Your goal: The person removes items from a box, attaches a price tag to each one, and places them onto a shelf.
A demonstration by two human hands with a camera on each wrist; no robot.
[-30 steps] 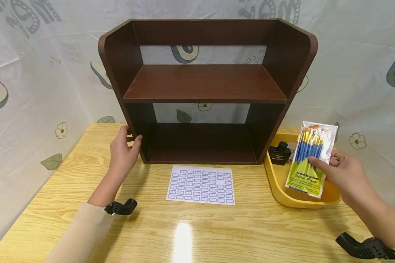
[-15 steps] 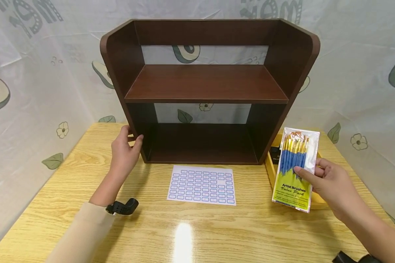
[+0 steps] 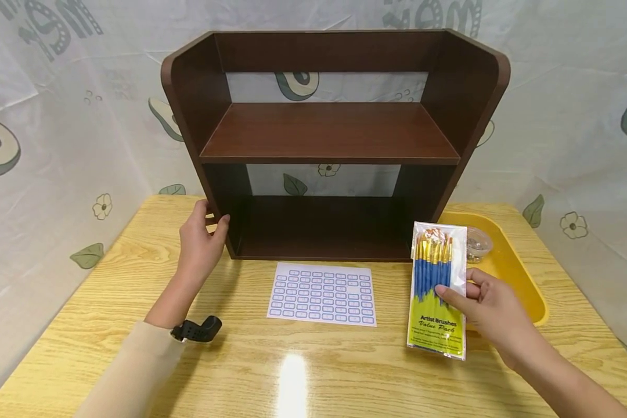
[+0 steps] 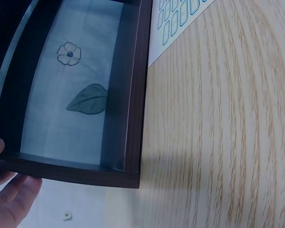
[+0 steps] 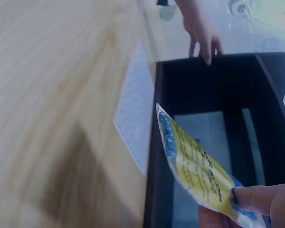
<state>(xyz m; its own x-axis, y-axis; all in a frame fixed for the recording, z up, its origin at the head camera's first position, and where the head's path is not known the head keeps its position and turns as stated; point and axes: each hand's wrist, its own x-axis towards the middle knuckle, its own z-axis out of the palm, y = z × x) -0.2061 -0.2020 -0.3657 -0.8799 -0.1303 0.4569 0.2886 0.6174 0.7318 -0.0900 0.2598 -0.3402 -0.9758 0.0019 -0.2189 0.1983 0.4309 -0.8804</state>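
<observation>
The pack of artist brushes (image 3: 438, 296) is upright in the right hand (image 3: 488, 310), in front of the shelf unit's right foot and just left of the yellow tray (image 3: 517, 273); its lower edge looks to be at or near the wooden table (image 3: 345, 371), though the head view does not settle whether it touches. The thumb lies across the front of the sleeve about halfway up and the fingers curl behind it, a pinch the right wrist view confirms at the pack's lower end (image 5: 202, 175). It is probably light, a thin glossy plastic sleeve that would flex and slip, so a hold across the stiffer middle, where the blue handles lie side by side, seems safest. The yellow card reads "Artist Brushes Value Pack"; smaller print beneath is too fine to read. The left hand (image 3: 201, 241) grips the front edge of the dark brown shelf unit (image 3: 326, 133) at its left side panel, thumb on the inner face, fingers round the outside. A sheet of blue-bordered blank labels (image 3: 321, 293) lies flat before the shelf. A small clear container (image 3: 478, 241) sits in the tray.
</observation>
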